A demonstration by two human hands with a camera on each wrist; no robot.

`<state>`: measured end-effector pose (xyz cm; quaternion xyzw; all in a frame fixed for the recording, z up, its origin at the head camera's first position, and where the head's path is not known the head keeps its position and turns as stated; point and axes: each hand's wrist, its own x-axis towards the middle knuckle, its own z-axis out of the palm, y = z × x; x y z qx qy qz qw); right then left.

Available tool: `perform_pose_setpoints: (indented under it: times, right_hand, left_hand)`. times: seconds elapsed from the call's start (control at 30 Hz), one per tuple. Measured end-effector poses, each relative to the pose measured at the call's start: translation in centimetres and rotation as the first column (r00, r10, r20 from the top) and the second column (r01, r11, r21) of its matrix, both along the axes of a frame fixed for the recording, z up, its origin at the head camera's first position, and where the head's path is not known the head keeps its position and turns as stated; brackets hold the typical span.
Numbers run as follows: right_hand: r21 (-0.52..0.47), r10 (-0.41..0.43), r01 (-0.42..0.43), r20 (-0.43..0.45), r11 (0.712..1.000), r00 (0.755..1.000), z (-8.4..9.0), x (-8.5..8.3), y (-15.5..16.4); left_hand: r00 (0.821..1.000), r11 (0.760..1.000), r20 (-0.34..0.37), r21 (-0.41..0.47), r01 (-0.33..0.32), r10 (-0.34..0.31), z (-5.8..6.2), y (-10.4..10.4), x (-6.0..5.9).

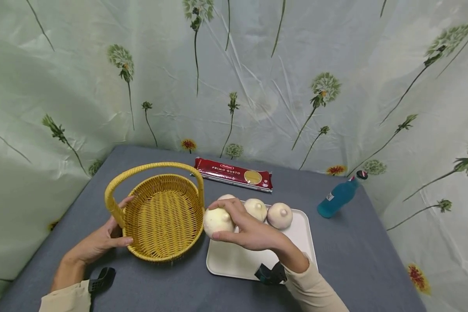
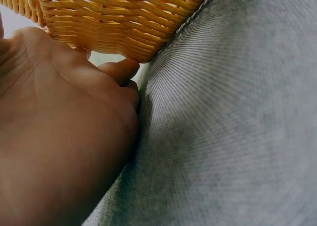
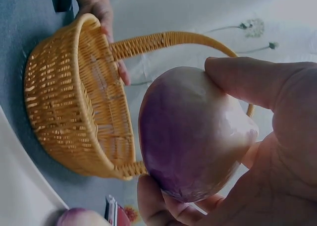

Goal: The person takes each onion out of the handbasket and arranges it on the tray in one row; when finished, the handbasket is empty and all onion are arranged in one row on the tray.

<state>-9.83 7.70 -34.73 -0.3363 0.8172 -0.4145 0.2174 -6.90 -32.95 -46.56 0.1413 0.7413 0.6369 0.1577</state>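
My right hand [image 1: 253, 229] grips a turnip [image 3: 193, 132], white on top and purple underneath, with thumb and fingers spread round its sides. It is raised over the tray's left edge, just right of the basket. Three more turnips sit along the back of the white tray [image 1: 234, 264]: one [image 1: 227, 196] partly hidden by my right hand, one in the middle [image 1: 255, 209] and one at the right [image 1: 279, 216]. At the left, my left hand [image 1: 101, 238] holds the side of the yellow wicker basket [image 1: 165, 221] by the handle's base. Nothing lies inside the basket.
Behind the basket and tray lies a red packet [image 1: 234, 174] labelled Primo Gusto. A blue bottle [image 1: 341, 197] stands at the right on the grey-blue tablecloth [image 1: 171, 288]. A curtain [image 1: 257, 86] with a dandelion pattern hangs behind the table.
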Motion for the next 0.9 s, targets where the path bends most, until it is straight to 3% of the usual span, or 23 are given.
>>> perform_pose_setpoints:
  times: [0.3,0.7,0.9]
  right_hand:
    - [-0.057,-0.090,0.090,-0.001,0.994,0.996,-0.5,-0.1,2.2]
    - [-0.150,-0.188,0.197,0.076,0.969,0.979,-0.8,-0.1,6.2]
    - [-0.122,-0.257,0.265,0.074,0.956,0.963,-1.1,-0.1,8.1]
  left_hand:
    - [1.000,1.000,0.010,0.028,0.003,-0.003,-0.1,0.1,0.0]
    - [0.999,0.999,0.039,0.049,0.013,-0.015,0.1,0.3,-0.1]
    - [0.999,0.999,0.024,0.045,0.027,-0.028,0.0,0.1,-0.2]
